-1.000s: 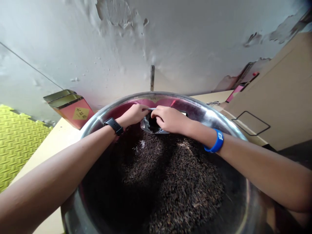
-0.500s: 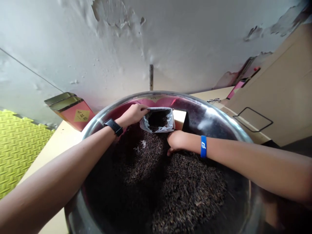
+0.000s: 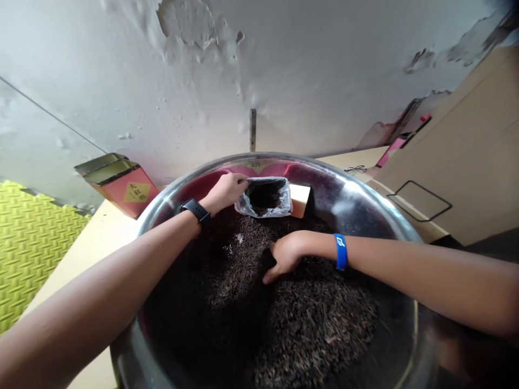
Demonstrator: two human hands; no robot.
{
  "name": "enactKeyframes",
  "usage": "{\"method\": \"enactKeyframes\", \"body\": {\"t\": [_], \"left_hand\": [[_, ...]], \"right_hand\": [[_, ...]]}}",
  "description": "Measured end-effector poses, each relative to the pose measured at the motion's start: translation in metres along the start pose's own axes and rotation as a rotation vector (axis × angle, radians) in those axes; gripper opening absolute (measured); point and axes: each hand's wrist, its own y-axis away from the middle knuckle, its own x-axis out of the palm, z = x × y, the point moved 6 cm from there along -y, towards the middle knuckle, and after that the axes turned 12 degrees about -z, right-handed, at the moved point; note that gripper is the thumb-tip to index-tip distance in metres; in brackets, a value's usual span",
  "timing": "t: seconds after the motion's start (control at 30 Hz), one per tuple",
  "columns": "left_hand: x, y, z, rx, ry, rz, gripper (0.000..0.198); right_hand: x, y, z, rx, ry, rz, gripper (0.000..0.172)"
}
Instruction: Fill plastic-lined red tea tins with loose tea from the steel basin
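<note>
A wide metal tub [image 3: 399, 221] holds dark dried leaves, apparently tea [image 3: 320, 324], heaped at the front right and in the middle. Near the far wall of the tub is a box opening lined with a crinkled pale plastic bag [image 3: 286, 208], with dark leaves inside. My left hand [image 3: 226, 192], wearing a black watch, pinches the left rim of this lined bag. Low over the leaves, just in front of the bag, is my right hand [image 3: 286, 254], with a blue wristband. Its thumb stands apart from the fingers, whose tips are partly hidden.
A gold-coloured box panel [image 3: 300, 200] adjoins the bag on the right. An open pink box [image 3: 132, 189] with a yellow label stands left of the tub on a pale table [image 3: 87, 251]. A beige panel [image 3: 466, 162] is at right, and a peeling wall [image 3: 194, 70] rises behind.
My right hand has moved down and left, away from the bag's front edge, over the leaves. My left hand keeps its hold on the rim; the bag has shifted slightly.
</note>
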Motion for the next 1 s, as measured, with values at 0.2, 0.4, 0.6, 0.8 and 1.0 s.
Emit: {"method": "enactKeyframes", "body": {"t": [0.2,0.4,0.6,0.8,1.0], "left_hand": [[0.0,0.0,-0.001,0.023,0.008,-0.009,0.028],[-0.001,-0.001,-0.002,-0.018,-0.001,0.016,0.027],[0.001,-0.003,0.0,0.014,0.006,0.056,0.028],[-0.001,-0.002,-0.001,0.011,0.015,0.073,0.029],[-0.001,-0.002,-0.007,0.032,0.016,0.074,0.024]], "right_hand": [[0.012,0.015,0.032,-0.101,0.036,0.142,0.112],[0.021,0.018,0.05,-0.208,-0.036,0.181,0.122],[0.01,0.018,0.066,-0.265,-0.114,0.079,0.078],[-0.051,0.019,0.057,-0.316,-0.246,-0.267,0.064],[-0.132,0.026,0.002,-0.181,-0.361,-0.648,0.049]]}}
